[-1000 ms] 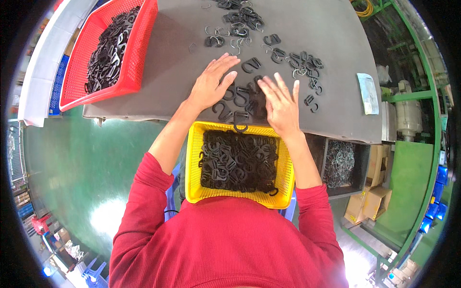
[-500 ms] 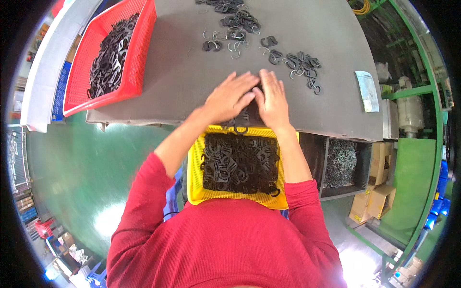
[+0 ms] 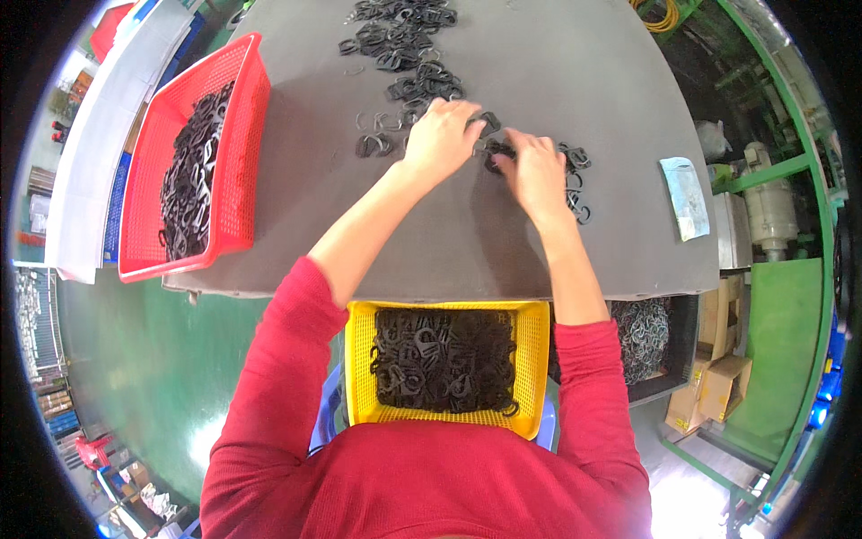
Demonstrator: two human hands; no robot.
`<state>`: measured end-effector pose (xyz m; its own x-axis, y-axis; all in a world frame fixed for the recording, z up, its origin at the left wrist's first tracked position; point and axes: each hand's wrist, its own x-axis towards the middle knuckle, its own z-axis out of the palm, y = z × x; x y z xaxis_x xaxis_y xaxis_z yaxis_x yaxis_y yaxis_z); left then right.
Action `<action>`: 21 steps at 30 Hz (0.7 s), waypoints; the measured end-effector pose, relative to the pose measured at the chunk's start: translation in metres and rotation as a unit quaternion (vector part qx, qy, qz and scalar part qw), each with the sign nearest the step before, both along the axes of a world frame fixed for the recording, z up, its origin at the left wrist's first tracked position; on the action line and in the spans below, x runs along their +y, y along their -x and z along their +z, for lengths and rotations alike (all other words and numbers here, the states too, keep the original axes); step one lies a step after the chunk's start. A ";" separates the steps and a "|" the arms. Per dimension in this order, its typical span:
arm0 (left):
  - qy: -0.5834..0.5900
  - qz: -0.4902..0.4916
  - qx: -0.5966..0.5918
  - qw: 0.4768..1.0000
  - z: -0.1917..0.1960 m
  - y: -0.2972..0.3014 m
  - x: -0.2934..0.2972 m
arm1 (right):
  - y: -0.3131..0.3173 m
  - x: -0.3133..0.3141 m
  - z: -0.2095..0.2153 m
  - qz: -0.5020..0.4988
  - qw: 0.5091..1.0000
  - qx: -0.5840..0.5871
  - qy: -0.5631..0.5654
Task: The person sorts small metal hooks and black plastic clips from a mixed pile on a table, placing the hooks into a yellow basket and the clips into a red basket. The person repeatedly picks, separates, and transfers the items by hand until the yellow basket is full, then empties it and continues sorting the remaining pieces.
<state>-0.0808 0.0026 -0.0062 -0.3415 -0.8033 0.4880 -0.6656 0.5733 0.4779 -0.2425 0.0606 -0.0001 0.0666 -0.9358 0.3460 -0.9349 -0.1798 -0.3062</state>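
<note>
Green floor [image 3: 135,377] off at 8 o'clock, taking the gap between left hand [image 3: 440,142] and right hand [image 3: 540,178] as the dial's centre; under both, a grey table [image 3: 359,247] strewn with black hooks [image 3: 494,148]: some in that gap, some just beside the right fingers at 3 o'clock, more in a trail toward 11 o'clock, with thin wires [image 3: 382,119] near its lower end. Left palm down, fingers curved, thumb apart, over the trail's lower end; right fingers bent, thumb drawn in toward dark hooks. Too covered and blurred to tell pinching from light touching on either side. At 6 o'clock, by the table's near edge, a yellow basket [image 3: 536,364] of similar hooks; at 9, a red basket [image 3: 238,211] of black pieces; at 5, a dark bin [image 3: 684,350] of metal bits; between 3 and 4, a blue packet [image 3: 685,198]. Judging by the pose, probably at the gathering of loose hooks; for the next move, best to close both hands evenly around the nearest ones, without scattering any sideways.
</note>
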 end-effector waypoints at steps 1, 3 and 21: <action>0.008 0.049 -0.042 0.998 -0.003 0.006 -0.014 | -0.008 -0.008 -0.002 0.010 0.999 0.032 -0.005; -0.025 0.070 -0.095 0.993 -0.008 0.019 -0.029 | -0.014 -0.013 0.000 0.007 0.997 0.042 -0.062; -0.474 0.034 0.336 0.813 0.028 -0.036 0.003 | 0.040 -0.028 0.026 -0.051 0.933 -0.326 -0.142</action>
